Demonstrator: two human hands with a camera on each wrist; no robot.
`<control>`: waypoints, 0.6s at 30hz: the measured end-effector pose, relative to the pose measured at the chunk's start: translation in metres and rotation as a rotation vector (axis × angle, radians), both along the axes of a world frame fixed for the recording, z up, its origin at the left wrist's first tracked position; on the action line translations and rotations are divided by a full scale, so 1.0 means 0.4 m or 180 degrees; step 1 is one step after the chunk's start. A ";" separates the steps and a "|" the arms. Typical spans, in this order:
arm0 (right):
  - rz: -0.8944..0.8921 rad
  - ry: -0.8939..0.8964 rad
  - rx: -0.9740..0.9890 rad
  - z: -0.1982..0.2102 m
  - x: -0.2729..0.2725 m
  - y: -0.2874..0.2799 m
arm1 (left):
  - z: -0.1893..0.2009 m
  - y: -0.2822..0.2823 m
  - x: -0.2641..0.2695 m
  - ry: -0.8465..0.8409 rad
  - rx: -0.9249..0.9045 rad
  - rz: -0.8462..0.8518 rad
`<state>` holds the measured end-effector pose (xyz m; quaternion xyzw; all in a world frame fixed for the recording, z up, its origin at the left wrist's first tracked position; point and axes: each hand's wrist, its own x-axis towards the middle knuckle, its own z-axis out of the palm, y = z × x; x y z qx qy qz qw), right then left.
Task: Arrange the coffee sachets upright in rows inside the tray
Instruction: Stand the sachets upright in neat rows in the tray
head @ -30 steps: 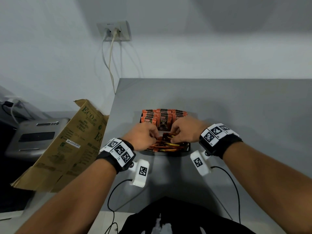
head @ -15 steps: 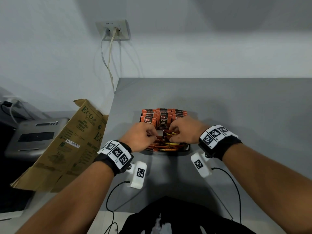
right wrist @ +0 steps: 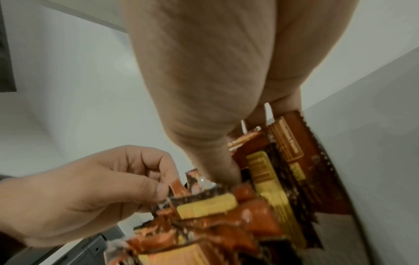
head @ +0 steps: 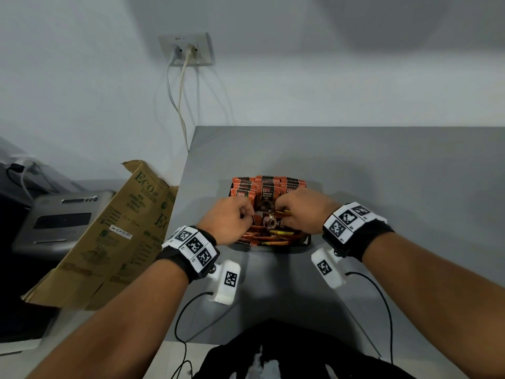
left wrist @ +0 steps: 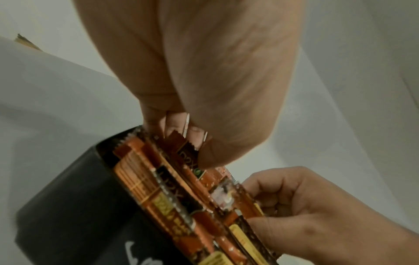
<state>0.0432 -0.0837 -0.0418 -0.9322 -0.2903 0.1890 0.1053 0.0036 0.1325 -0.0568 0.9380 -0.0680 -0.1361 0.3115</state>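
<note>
both hands work inside the black rectangular tray [head: 307,240] on the grey table [head: 382,165]. left hand [head: 228,220] and right hand [head: 303,210] each pinch orange-and-brown foil coffee sachets [head: 269,233] lying loose at its near end. upright sachet rows [head: 266,187] stand at the far end.

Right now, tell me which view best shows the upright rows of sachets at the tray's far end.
The head view: the upright sachets stand in rows, labels readable, beyond both hands. The left wrist and right wrist views show only the loose sachets close up, blurred.
</note>
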 end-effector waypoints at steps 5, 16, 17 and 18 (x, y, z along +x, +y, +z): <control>-0.0324 0.0254 0.0698 0.028 0.003 -0.052 | 0.016 -0.009 -0.009 0.0072 0.0057 -0.0088; -0.1321 0.0478 0.1887 0.000 -0.019 -0.085 | 0.017 -0.014 -0.017 0.0129 -0.0323 0.0048; -0.1371 0.0456 0.1921 0.000 -0.019 -0.083 | 0.019 -0.012 -0.016 0.0178 -0.0360 0.0060; -0.1421 0.0442 0.1982 0.003 -0.020 -0.081 | 0.021 -0.010 -0.015 0.0210 -0.0383 0.0072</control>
